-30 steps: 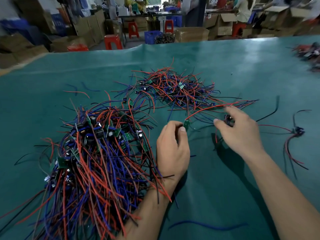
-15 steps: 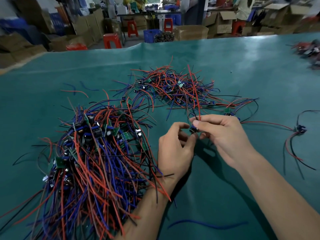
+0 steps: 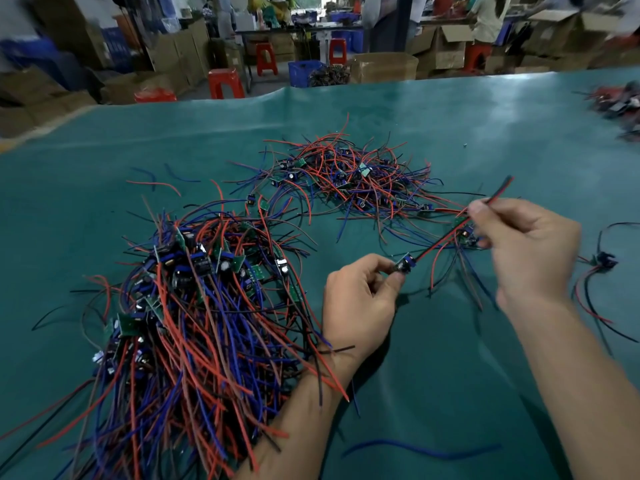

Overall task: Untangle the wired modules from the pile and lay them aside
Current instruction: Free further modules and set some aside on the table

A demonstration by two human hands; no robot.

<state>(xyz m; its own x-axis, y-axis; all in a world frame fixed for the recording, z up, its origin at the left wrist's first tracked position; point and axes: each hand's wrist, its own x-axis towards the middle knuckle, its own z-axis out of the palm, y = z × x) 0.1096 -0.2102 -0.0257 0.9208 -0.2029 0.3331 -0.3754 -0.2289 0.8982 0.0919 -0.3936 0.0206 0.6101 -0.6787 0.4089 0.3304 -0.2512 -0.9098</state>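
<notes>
Now, left hand (image 3: 358, 306): fingers pinch small dark blue wired module (image 3: 404, 264)
Right hand (image 3: 526, 247): fingers pinch its red and black wires (image 3: 446, 235)
Module: at 3 o'clock of big red and blue wire pile (image 3: 194, 306)

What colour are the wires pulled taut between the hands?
Red and black wires, in the head view.

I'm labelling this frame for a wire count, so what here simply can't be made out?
Head view:
- Big wire pile: its near side is cut off by the bottom and left edges; inner modules are buried under wires.
- Right hand: motion-blurred, so its grip on the red-black wire pair is unclear.
- Dark heap: blurred, clipped by the right edge.
</notes>
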